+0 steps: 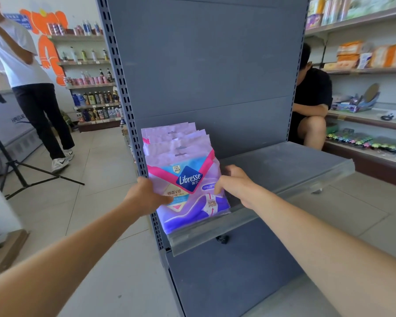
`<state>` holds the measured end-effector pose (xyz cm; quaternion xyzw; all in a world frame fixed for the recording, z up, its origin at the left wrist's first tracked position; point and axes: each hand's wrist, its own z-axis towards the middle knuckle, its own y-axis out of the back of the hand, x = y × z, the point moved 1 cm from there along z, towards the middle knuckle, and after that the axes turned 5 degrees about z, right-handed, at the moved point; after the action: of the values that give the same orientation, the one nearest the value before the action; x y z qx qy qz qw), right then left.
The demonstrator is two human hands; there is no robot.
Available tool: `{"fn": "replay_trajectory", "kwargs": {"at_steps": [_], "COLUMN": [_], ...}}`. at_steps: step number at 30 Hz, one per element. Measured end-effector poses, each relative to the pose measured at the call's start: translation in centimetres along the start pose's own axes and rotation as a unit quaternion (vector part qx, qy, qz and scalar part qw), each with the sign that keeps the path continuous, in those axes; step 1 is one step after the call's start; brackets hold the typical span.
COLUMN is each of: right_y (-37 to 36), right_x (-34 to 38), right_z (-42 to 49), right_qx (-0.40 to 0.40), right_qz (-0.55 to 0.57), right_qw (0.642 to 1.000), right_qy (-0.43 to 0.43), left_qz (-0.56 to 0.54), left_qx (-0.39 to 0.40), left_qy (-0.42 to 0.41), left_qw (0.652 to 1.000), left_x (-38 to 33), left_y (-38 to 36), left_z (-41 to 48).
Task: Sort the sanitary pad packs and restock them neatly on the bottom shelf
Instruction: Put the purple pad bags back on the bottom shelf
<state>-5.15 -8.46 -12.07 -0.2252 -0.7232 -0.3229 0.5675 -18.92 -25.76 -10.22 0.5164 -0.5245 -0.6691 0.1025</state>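
Head view: a row of sanitary pad packs (169,136) stands upright at the left end of a grey shelf (284,161), close against the perforated upright post (124,88). Of the packs at the back only the pale tops with their hang-holes show, overlapping one another, so their number is hard to tell. The front pack (188,186) shows its whole face, with the word "Libresse" on a blue diamond; the smaller print is too blurred to read. Its bottom edge sits behind the clear plastic rail (215,234) along the shelf's front and is seen only through it.

The left hand (144,195) grasps the front pack at its left edge — the thumb (167,199) lies across the printed face, while the other fingers are hidden behind the pack. The right hand (236,184) grasps the right edge, its fingers (218,183) curled onto the front and round the side; how far they reach behind cannot be seen. The pack stands between the two hands, tilted slightly back against the row.
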Motion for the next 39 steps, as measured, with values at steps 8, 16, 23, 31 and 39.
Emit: {"fn": "replay_trajectory", "kwargs": {"at_steps": [8, 16, 23, 31, 39], "right_y": [9.6, 19.9, 27.5, 30.7, 30.5], "right_x": [-2.5, -13.3, -23.5, -35.9, -51.3], "right_z": [-7.5, -17.4, -24.0, -23.3, -20.7], "right_qx": [-0.033, 0.024, -0.002, -0.054, -0.209], "right_qz": [-0.324, -0.418, -0.402, -0.279, -0.076], "right_qw": [0.945, 0.895, 0.871, 0.894, 0.877], "right_qy": [-0.022, -0.156, -0.283, -0.347, -0.425], "left_qz": [0.343, 0.363, 0.391, 0.362, 0.227], "left_qx": [0.153, 0.355, 0.433, 0.453, 0.415], "left_qy": [-0.088, -0.314, -0.396, -0.365, -0.217], "left_qw": [0.923, 0.802, 0.709, 0.728, 0.854], "left_x": [-7.4, -17.5, -22.7, -22.7, -16.9], "left_y": [1.3, -17.3, -30.6, -43.5, -59.3], "left_z": [-6.4, -13.8, -19.5, -17.5, -13.5]}}
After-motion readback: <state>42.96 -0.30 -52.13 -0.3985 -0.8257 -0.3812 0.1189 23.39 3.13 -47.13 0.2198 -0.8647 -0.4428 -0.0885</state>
